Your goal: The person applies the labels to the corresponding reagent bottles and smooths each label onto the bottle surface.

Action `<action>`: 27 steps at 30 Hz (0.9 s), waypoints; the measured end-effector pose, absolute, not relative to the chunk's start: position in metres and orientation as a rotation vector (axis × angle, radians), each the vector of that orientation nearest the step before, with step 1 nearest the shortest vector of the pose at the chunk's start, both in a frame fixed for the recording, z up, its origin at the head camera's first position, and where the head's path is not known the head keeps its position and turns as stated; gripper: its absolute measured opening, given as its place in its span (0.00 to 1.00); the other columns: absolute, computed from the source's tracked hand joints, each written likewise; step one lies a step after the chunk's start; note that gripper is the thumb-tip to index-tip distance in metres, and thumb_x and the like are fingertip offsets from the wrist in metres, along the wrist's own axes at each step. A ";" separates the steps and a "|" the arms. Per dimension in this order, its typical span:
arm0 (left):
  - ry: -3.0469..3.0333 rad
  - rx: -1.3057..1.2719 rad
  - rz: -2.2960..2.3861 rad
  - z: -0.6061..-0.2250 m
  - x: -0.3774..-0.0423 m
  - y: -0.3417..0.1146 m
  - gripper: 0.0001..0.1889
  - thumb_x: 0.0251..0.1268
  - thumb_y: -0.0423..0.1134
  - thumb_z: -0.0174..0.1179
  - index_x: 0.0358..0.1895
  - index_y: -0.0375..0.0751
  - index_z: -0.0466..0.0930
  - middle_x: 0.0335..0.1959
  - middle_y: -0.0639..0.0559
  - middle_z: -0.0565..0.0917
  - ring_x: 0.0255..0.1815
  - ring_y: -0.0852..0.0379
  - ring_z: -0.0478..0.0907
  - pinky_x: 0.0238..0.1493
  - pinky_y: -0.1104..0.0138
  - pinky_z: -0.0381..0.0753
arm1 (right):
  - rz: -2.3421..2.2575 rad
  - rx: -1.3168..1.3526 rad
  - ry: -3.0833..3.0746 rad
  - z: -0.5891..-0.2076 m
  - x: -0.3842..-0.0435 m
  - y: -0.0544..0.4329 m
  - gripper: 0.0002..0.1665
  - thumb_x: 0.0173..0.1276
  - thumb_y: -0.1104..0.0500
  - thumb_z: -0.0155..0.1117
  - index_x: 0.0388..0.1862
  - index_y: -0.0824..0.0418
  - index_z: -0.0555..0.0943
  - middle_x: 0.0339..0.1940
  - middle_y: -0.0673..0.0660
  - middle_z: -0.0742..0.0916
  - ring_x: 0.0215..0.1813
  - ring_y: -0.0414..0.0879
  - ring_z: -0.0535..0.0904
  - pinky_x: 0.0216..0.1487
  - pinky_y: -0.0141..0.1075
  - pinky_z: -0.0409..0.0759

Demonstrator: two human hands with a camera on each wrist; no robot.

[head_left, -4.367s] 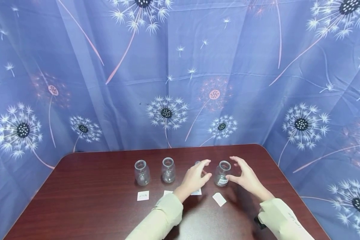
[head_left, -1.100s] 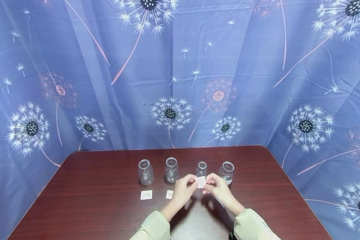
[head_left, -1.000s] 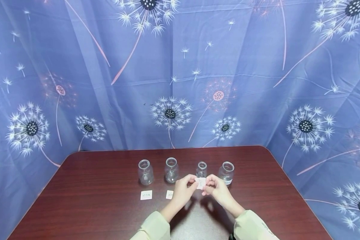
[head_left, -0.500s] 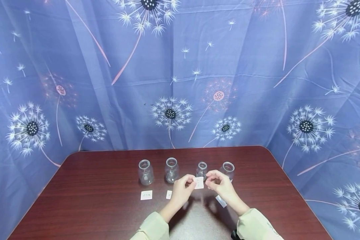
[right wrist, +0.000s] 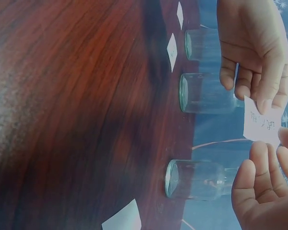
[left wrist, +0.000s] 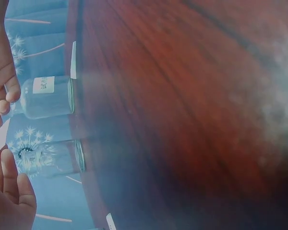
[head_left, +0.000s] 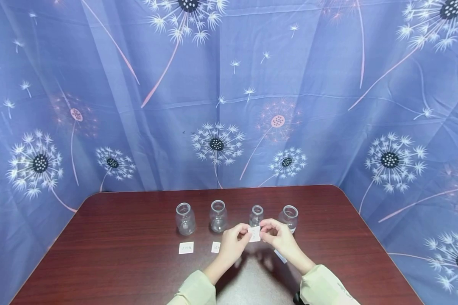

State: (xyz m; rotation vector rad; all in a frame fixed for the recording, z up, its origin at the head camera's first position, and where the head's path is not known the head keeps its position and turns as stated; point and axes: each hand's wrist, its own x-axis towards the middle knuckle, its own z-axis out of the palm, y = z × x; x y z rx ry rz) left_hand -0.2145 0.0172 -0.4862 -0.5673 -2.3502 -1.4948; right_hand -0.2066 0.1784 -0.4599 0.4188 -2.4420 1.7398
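My left hand (head_left: 232, 246) pinches a small white paper label (head_left: 254, 234) between thumb and fingertips. Dark handwriting shows on the label in the right wrist view. From the other side my right hand (head_left: 284, 240) has its thumb and index finger at the label's right edge, pinching it. Both hands are above the table, in front of a small clear glass jar (head_left: 257, 214). To the right of that stands a wider glass jar (head_left: 289, 217), which bears a written white label (left wrist: 43, 85) in the left wrist view.
Two more glass jars, one at far left (head_left: 185, 220) and one beside it (head_left: 218, 218), stand in the same row on the dark red table (head_left: 129, 254). White paper pieces lie in front: left (head_left: 186, 248), middle (head_left: 215, 247), right (head_left: 280, 256). A blue dandelion curtain (head_left: 156, 140) hangs behind.
Over four seconds ago both hands were spread around the right-hand jars without this label. Half a second ago the right fingers were off the label; now they are back at its right edge.
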 end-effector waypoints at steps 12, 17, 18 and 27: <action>-2.351 -0.628 -1.444 -0.491 -0.214 0.020 0.03 0.48 0.29 0.59 0.29 0.38 0.79 0.21 0.51 0.82 0.21 0.67 0.75 0.26 0.78 0.73 | 1.643 0.366 -2.512 -0.446 -0.198 0.173 0.05 0.50 0.74 0.59 0.29 0.72 0.77 0.18 0.60 0.79 0.19 0.31 0.67 0.21 0.25 0.67; -2.354 -0.646 -1.474 -0.491 -0.213 0.021 0.03 0.48 0.29 0.58 0.29 0.38 0.78 0.21 0.50 0.82 0.21 0.67 0.76 0.26 0.78 0.74 | 1.534 0.370 -2.472 -0.432 -0.190 0.166 0.04 0.48 0.75 0.60 0.25 0.72 0.78 0.22 0.64 0.82 0.20 0.32 0.67 0.22 0.25 0.67; -2.358 -0.652 -1.485 -0.491 -0.212 0.021 0.03 0.48 0.30 0.58 0.29 0.38 0.78 0.21 0.49 0.82 0.21 0.67 0.75 0.26 0.78 0.74 | 1.509 0.372 -2.460 -0.432 -0.190 0.166 0.04 0.48 0.75 0.60 0.24 0.71 0.78 0.21 0.63 0.82 0.20 0.32 0.67 0.22 0.25 0.67; -2.458 -0.704 -1.709 -0.490 -0.212 0.018 0.06 0.59 0.34 0.52 0.34 0.38 0.78 0.26 0.46 0.84 0.23 0.61 0.80 0.27 0.76 0.74 | 1.407 0.361 -2.431 -0.437 -0.190 0.167 0.05 0.44 0.76 0.63 0.21 0.69 0.80 0.20 0.59 0.81 0.21 0.31 0.68 0.21 0.25 0.67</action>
